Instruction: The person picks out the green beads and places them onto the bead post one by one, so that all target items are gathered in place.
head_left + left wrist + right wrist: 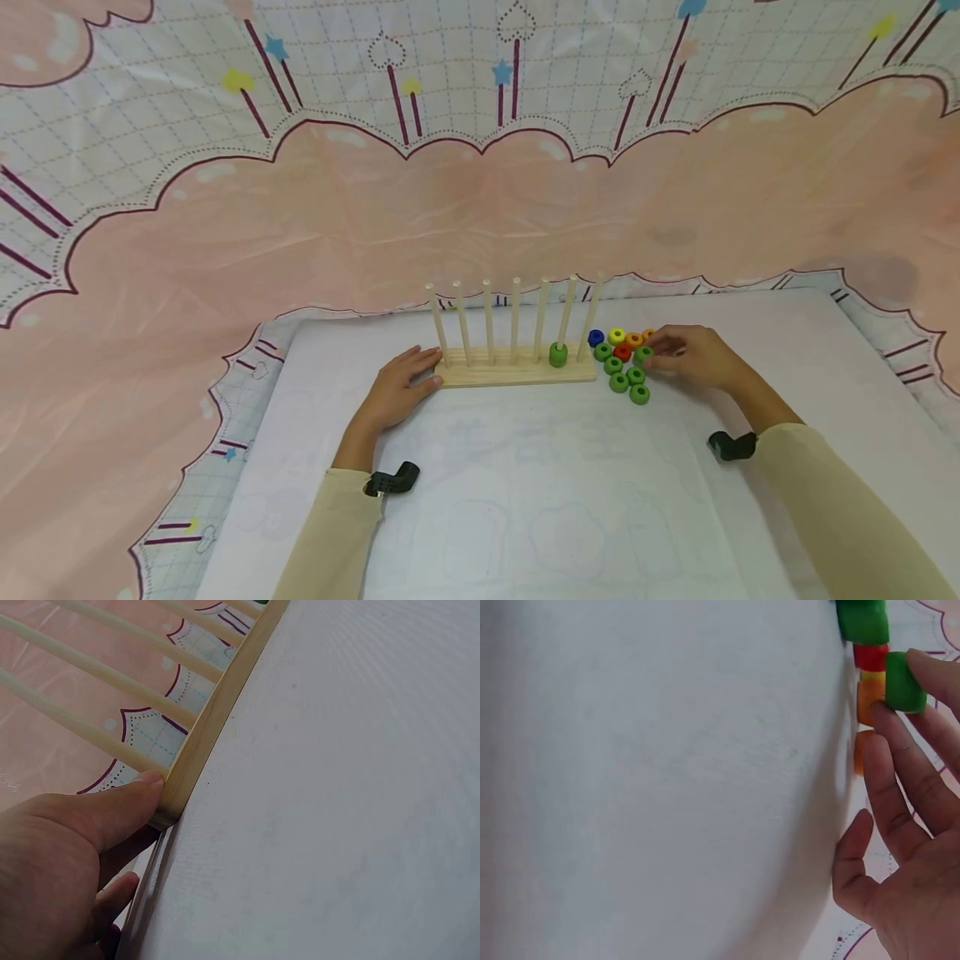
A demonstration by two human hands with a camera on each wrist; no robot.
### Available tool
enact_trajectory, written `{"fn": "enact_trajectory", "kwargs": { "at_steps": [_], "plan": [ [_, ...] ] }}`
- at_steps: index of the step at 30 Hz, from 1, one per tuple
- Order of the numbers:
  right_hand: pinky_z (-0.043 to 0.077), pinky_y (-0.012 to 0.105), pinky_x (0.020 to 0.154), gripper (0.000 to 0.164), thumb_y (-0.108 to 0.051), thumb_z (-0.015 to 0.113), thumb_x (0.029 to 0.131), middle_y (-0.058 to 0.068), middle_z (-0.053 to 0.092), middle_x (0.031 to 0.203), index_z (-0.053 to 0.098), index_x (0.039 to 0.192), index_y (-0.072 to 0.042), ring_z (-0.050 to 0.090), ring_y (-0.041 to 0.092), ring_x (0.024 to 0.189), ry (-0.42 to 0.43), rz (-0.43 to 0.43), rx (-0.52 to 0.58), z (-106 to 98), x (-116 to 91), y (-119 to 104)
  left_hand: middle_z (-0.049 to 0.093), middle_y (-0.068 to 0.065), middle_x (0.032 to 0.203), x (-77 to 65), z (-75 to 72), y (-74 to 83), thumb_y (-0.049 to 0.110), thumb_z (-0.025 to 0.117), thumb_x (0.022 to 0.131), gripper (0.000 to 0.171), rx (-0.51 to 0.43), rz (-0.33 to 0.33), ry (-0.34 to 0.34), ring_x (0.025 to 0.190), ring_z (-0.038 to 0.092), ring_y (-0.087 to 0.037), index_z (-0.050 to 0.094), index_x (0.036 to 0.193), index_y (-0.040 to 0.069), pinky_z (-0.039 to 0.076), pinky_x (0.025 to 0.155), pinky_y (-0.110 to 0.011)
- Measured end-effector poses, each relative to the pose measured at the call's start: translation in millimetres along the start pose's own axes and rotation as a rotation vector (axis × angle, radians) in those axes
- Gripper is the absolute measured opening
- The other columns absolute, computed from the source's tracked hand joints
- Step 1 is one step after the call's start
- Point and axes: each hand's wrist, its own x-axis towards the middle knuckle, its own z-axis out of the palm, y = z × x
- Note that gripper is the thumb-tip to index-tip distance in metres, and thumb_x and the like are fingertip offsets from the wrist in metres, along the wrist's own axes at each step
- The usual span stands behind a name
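A wooden stand [495,373] with a row of upright pegs sits on the white table. My left hand [393,387] grips its left end, with the thumb [131,799] against the corner of the base. Green beads [558,356] are threaded low on a peg near the right end. To the right of the stand, my right hand [693,357] pinches a green bead [905,684] between thumb and fingertips. In the right wrist view that bead is above the tabletop, in front of orange beads [868,703], and the other fingers are spread.
Several loose green beads [618,382] lie right of the stand, with a blue bead [596,337], a yellow bead [617,336], a red bead [622,352] and orange ones behind. A patterned pink cloth [480,217] hangs beyond the table's far edge [360,315].
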Motion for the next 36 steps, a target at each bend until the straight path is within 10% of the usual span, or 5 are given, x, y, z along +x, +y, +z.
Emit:
{"fn": "enact_trajectory", "kwargs": {
  "at_steps": [16,36],
  "plan": [
    [0.053,0.033,0.085,0.031,-0.032,0.076,0.093,0.007,0.071,0.104,0.073,0.117,-0.012,0.062,0.026,0.102,0.047,-0.015,0.053,-7.7,-1.9,-17.8,0.046,-0.005,0.159,0.3,-0.2,0.4,0.034,0.062,0.103,0.055,0.006,0.011,-0.002,0.155,0.027,-0.033,0.049,0.153,0.017,0.016,0.125,-0.065],
    [0.051,0.036,0.093,0.030,-0.028,0.071,0.097,0.005,0.070,0.119,0.071,0.124,-0.014,0.058,0.021,0.108,0.112,-0.050,0.061,-26.9,2.2,-53.9,0.046,-0.005,0.159,0.5,-0.4,0.2,0.034,0.061,0.103,0.054,0.003,0.012,-0.008,0.155,0.027,-0.034,0.049,0.153,0.017,0.016,0.125,-0.065]
  ]
}}
